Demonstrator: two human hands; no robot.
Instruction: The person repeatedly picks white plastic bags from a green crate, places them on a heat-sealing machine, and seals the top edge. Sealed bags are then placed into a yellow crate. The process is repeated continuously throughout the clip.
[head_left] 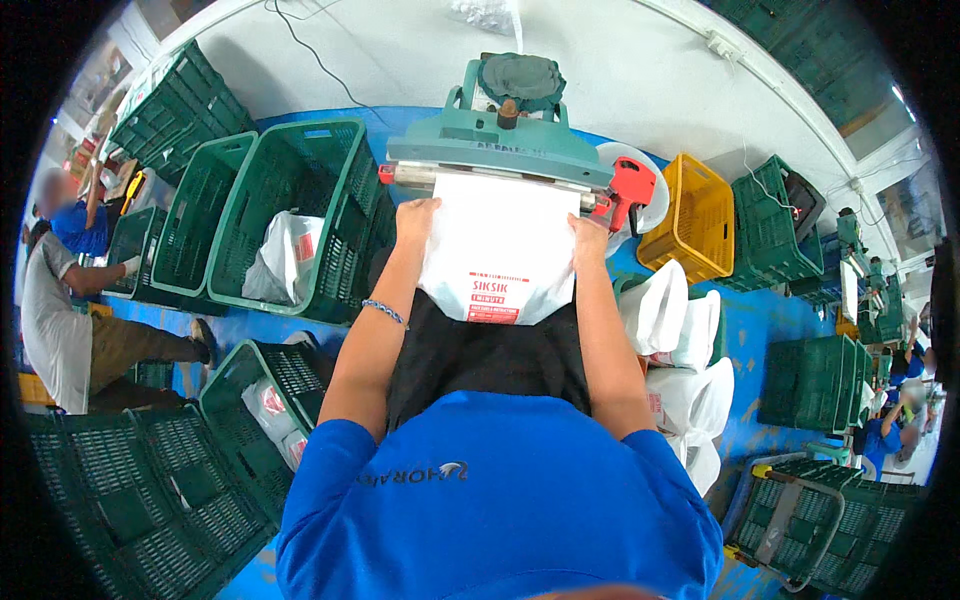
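Observation:
A white plastic bag (495, 240) with red print hangs in front of me, its top edge at the jaw of a teal bag sealer (500, 150). My left hand (417, 220) pinches the bag's upper left corner. At the upper right corner, my right hand (588, 238) grips it too, close to a red handheld tool (632, 188) with a dark handle. The bag's lower part spreads over my dark-trousered lap. A dark green cloth (522, 80) lies bunched on top of the sealer.
Left of me, a green crate (228, 240) holds a white bag (292, 255); another crate (225, 385) stands nearer. On the right are a yellow crate (690, 215) and several upright white bags (690, 400). A co-worker (60, 300) stands at far left. White wall (360, 50) rises behind the sealer.

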